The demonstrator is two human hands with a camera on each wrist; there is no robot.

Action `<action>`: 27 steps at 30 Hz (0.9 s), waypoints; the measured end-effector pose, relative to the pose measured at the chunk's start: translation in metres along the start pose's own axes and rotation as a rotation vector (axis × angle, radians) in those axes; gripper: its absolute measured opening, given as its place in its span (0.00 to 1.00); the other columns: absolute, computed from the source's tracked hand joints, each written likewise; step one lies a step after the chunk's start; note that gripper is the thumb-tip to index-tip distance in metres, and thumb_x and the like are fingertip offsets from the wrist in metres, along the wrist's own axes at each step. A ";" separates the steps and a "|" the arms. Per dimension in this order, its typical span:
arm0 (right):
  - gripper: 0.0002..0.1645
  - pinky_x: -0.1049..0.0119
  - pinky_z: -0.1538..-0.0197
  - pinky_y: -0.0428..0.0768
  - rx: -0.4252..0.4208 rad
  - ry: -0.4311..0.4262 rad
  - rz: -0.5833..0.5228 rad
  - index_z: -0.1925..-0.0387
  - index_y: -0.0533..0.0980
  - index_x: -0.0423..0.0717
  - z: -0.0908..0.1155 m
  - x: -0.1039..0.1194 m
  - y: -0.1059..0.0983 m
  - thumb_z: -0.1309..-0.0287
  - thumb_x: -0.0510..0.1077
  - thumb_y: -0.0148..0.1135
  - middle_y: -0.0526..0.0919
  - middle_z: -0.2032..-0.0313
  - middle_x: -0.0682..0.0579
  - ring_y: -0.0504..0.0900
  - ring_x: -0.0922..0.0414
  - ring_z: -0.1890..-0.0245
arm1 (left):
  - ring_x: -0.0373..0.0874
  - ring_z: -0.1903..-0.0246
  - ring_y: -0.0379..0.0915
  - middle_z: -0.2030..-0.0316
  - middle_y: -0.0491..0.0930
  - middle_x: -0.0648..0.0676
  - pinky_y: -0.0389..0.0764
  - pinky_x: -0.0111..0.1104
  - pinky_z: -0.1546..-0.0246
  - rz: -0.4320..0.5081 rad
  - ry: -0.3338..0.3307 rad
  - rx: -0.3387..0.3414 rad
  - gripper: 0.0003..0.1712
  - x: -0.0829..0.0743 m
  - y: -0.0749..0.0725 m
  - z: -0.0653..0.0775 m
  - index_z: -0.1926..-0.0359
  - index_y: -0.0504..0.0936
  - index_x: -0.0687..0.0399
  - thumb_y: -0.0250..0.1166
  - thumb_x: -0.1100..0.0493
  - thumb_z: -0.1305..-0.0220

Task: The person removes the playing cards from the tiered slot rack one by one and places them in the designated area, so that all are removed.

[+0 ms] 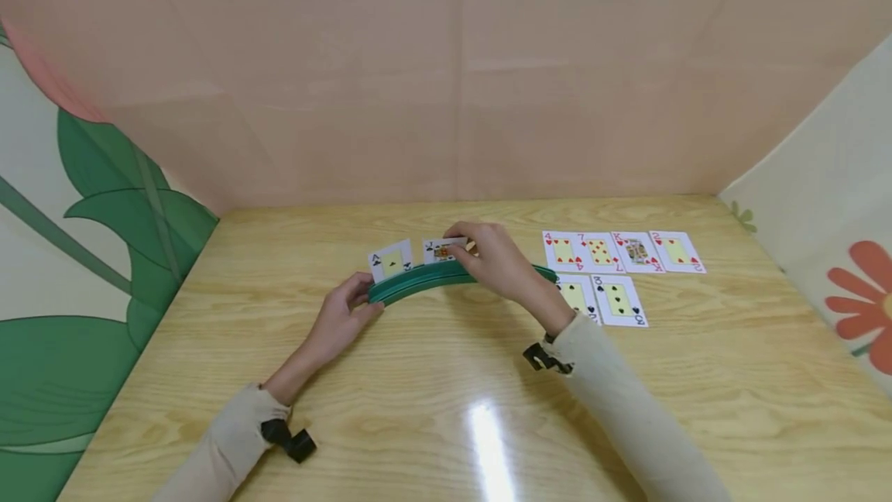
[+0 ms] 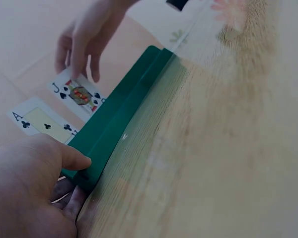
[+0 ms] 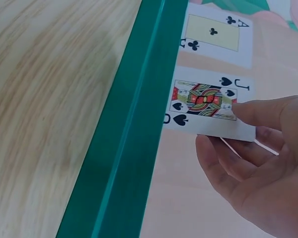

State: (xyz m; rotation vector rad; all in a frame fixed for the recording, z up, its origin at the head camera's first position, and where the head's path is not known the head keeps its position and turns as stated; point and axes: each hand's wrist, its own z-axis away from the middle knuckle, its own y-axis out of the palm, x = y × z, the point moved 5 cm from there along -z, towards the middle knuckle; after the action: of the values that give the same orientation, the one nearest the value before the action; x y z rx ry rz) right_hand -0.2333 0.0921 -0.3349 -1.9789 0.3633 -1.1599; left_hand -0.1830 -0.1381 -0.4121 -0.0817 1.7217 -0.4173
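A curved green playing-card holder [image 1: 427, 277] stands on the table. My left hand [image 1: 337, 313] grips its left end, with the thumb on the front face in the left wrist view. An ace of clubs [image 1: 392, 263] leans upright in the slot near that hand. To its right, a jack of spades [image 3: 203, 99] has its lower edge at the holder's slot. My right hand [image 3: 268, 158] pinches the jack's outer corner, the thumb on its face and the fingers behind. In the head view, the right hand [image 1: 496, 262] hides part of the holder.
On the wooden table [image 1: 418, 378], a row of red-suit cards [image 1: 601, 252] lies face up at the right. Two black-suit cards [image 1: 619, 300] lie below it, the left one partly behind the right arm. A pink backdrop [image 1: 453, 99] rises behind the table.
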 end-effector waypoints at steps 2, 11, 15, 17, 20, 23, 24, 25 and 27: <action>0.11 0.61 0.58 0.86 -0.001 0.000 0.007 0.51 0.82 0.40 0.000 -0.002 0.000 0.31 0.37 0.59 0.87 0.57 0.46 0.85 0.53 0.60 | 0.57 0.42 0.74 0.42 0.75 0.67 0.74 0.46 0.36 0.002 -0.004 0.002 0.20 0.000 0.000 0.000 0.42 0.73 0.70 0.62 0.72 0.34; 0.11 0.63 0.60 0.87 -0.005 0.001 0.044 0.52 0.83 0.39 0.000 -0.006 0.001 0.32 0.36 0.59 0.87 0.59 0.45 0.85 0.54 0.61 | 0.58 0.42 0.74 0.42 0.75 0.67 0.74 0.46 0.37 0.001 0.000 -0.001 0.20 0.000 0.001 0.000 0.43 0.73 0.71 0.62 0.73 0.35; 0.11 0.63 0.60 0.87 -0.008 -0.004 0.048 0.52 0.83 0.40 0.000 -0.006 0.001 0.32 0.36 0.59 0.87 0.59 0.45 0.85 0.54 0.61 | 0.58 0.42 0.74 0.42 0.75 0.67 0.74 0.46 0.37 -0.001 0.001 -0.003 0.20 0.002 0.000 0.000 0.43 0.73 0.71 0.63 0.73 0.35; 0.11 0.63 0.60 0.87 -0.007 -0.004 0.049 0.52 0.83 0.40 0.001 -0.006 0.001 0.32 0.36 0.59 0.87 0.59 0.45 0.85 0.54 0.61 | 0.58 0.42 0.74 0.42 0.75 0.67 0.74 0.47 0.37 0.001 -0.001 -0.002 0.20 0.004 0.000 0.000 0.43 0.73 0.71 0.63 0.73 0.35; 0.11 0.63 0.59 0.87 -0.008 -0.006 0.049 0.52 0.83 0.40 0.001 -0.007 0.001 0.32 0.35 0.59 0.87 0.59 0.45 0.85 0.54 0.61 | 0.59 0.42 0.74 0.42 0.75 0.67 0.74 0.47 0.37 0.005 0.000 0.002 0.20 0.006 0.000 -0.001 0.42 0.73 0.71 0.63 0.73 0.35; 0.11 0.63 0.60 0.87 -0.009 -0.007 0.051 0.52 0.83 0.40 0.000 -0.007 0.001 0.32 0.35 0.60 0.87 0.59 0.45 0.85 0.54 0.61 | 0.58 0.42 0.74 0.42 0.75 0.67 0.74 0.46 0.37 0.006 0.000 0.002 0.20 0.006 0.000 -0.001 0.42 0.73 0.70 0.63 0.73 0.35; 0.11 0.63 0.60 0.87 -0.009 -0.006 0.050 0.52 0.83 0.40 0.000 -0.007 0.001 0.32 0.36 0.59 0.87 0.58 0.45 0.85 0.54 0.61 | 0.58 0.42 0.74 0.42 0.75 0.67 0.75 0.46 0.37 0.004 0.000 0.002 0.20 0.005 0.000 -0.001 0.42 0.73 0.70 0.63 0.72 0.35; 0.11 0.63 0.60 0.87 -0.010 -0.003 0.052 0.52 0.83 0.40 0.000 -0.008 0.001 0.32 0.36 0.59 0.87 0.58 0.45 0.85 0.54 0.61 | 0.58 0.42 0.74 0.42 0.75 0.67 0.75 0.46 0.37 0.004 -0.001 0.003 0.20 0.005 0.000 -0.001 0.42 0.73 0.70 0.63 0.72 0.35; 0.11 0.63 0.59 0.87 -0.012 0.002 0.051 0.52 0.83 0.40 0.000 -0.008 0.000 0.32 0.36 0.59 0.87 0.58 0.45 0.85 0.54 0.61 | 0.58 0.42 0.74 0.42 0.75 0.67 0.75 0.45 0.37 0.002 0.000 0.005 0.20 0.003 0.000 -0.001 0.42 0.73 0.70 0.62 0.73 0.35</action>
State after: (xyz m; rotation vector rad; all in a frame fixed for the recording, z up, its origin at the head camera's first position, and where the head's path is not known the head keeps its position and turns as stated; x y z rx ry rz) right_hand -0.2374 0.0970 -0.3400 -1.9673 0.4203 -1.1297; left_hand -0.1843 -0.1389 -0.4151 -0.0763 1.7208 -0.4195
